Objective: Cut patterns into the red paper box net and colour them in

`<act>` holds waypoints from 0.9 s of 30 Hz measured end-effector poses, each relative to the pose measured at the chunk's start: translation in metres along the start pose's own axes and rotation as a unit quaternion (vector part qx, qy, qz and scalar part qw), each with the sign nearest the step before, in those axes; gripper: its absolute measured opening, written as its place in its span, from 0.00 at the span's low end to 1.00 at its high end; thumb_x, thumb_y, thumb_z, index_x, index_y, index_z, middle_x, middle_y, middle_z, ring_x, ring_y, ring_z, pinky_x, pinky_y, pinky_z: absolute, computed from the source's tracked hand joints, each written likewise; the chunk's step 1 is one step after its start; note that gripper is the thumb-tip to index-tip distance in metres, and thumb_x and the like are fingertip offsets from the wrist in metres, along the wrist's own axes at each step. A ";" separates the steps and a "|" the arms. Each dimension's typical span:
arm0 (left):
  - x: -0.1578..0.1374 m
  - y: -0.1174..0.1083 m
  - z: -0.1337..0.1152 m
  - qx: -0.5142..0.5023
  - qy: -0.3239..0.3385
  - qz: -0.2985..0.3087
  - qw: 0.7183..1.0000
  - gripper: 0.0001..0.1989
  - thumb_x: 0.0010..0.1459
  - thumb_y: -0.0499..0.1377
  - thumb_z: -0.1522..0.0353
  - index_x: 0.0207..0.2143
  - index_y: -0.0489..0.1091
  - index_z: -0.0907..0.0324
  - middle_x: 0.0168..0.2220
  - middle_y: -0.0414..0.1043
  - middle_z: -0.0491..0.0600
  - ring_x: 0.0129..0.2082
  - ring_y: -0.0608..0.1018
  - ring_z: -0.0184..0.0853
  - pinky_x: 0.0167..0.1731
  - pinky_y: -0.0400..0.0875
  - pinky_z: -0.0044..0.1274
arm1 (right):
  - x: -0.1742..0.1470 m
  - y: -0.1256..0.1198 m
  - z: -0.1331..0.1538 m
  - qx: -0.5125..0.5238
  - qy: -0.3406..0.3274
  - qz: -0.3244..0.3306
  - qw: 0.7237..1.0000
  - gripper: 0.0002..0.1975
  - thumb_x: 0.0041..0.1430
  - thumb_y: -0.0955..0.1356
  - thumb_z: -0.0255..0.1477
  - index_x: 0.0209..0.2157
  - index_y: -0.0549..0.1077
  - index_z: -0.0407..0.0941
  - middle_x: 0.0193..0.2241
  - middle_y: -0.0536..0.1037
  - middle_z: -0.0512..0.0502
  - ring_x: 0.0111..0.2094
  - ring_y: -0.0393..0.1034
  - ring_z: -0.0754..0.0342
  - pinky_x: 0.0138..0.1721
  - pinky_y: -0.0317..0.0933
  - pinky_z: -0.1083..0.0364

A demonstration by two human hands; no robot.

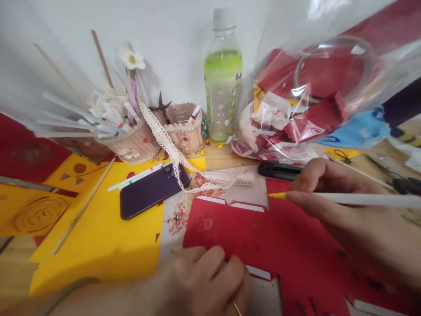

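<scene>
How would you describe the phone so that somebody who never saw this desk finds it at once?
Start at the tall bottle of green drink standing against the wall. Come down and left, past the popsicle-stick holder, onto the yellow paper. The phone lies there face down under a strip of white lace: the only dark purple, glossy slab among bright papers.

No writing could be read anywhere. The label on the green drink bottle [222,87], at the back edge of the table [226,158], carried print too small and blurred to make out, and nothing else bore legible marks.
</scene>
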State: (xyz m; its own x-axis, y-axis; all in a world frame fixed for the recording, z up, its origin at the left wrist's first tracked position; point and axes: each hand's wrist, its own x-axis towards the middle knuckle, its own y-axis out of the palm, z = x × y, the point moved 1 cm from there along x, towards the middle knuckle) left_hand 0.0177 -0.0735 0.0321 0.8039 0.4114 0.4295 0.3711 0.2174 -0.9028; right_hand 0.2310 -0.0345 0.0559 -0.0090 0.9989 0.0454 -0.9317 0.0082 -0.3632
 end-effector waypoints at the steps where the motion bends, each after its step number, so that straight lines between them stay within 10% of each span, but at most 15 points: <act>1: 0.000 0.000 -0.005 0.004 -0.013 0.002 1.000 0.06 0.58 0.53 0.75 0.31 0.68 0.60 0.26 0.70 0.41 0.20 0.69 0.27 0.13 0.58 0.23 | 0.000 -0.003 0.004 -0.007 -0.007 0.016 1.000 0.12 0.53 0.69 0.37 0.24 0.62 0.49 0.20 0.65 0.56 0.19 0.55 0.60 0.16 0.49 0.60; 17: 0.011 0.012 -0.011 0.051 -0.019 0.136 0.989 0.15 0.62 0.47 0.73 0.50 0.63 0.67 0.29 0.65 0.48 0.24 0.71 0.32 0.13 0.64 0.21 | -0.015 0.007 -0.033 -0.052 -0.041 0.145 0.987 0.12 0.56 0.66 0.31 0.22 0.60 0.46 0.19 0.64 0.54 0.21 0.56 0.59 0.20 0.50 0.59; 27: 0.013 0.017 -0.010 0.028 -0.080 0.108 0.991 0.13 0.62 0.46 0.72 0.47 0.64 0.62 0.26 0.62 0.45 0.21 0.70 0.33 0.11 0.62 0.22 | -0.020 0.011 -0.046 -0.079 -0.030 0.198 0.976 0.13 0.59 0.65 0.35 0.23 0.62 0.46 0.19 0.65 0.55 0.20 0.57 0.59 0.19 0.51 0.59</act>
State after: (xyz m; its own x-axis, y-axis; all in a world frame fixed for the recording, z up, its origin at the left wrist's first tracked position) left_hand 0.0392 -0.0735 0.0216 0.7764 0.5870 0.2292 0.1695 0.1557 -0.9732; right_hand 0.2379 -0.0522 0.0087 -0.3836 0.9204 -0.0753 -0.7832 -0.3675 -0.5015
